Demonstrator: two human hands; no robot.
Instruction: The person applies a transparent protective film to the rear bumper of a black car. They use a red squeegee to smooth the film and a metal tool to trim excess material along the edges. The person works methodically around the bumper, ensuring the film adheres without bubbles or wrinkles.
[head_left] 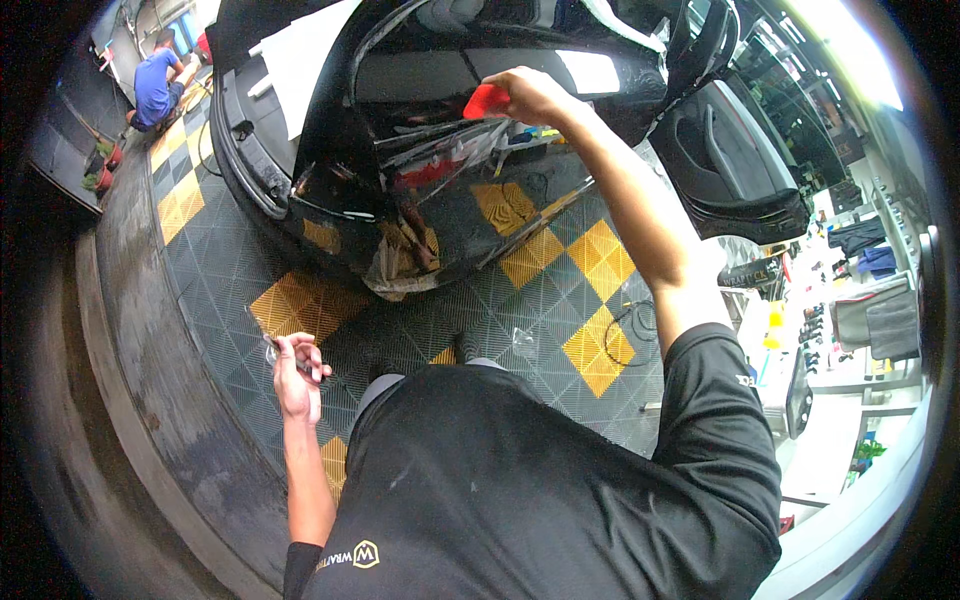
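My right hand [528, 97] is stretched out to the black car body panel [420, 85], closed on a red squeegee [486, 102] whose flat blade lies at the glossy surface. Clear film [400, 258] hangs wrinkled along the panel's lower part and bunches at its bottom corner. Down at the left, over the floor, my left hand [298, 375] has its fingers curled. Something small shows at its fingertips, partly clear and partly dark, too small to name.
Grey and yellow grid tiles [600, 255] cover the floor, with a thin black cable [640, 322] on them. An open car door [735, 150] stands to the right, near cluttered shelves [850, 350]. At the far left a person in blue [155, 85] crouches. White sheeting [300, 60] lies over the car.
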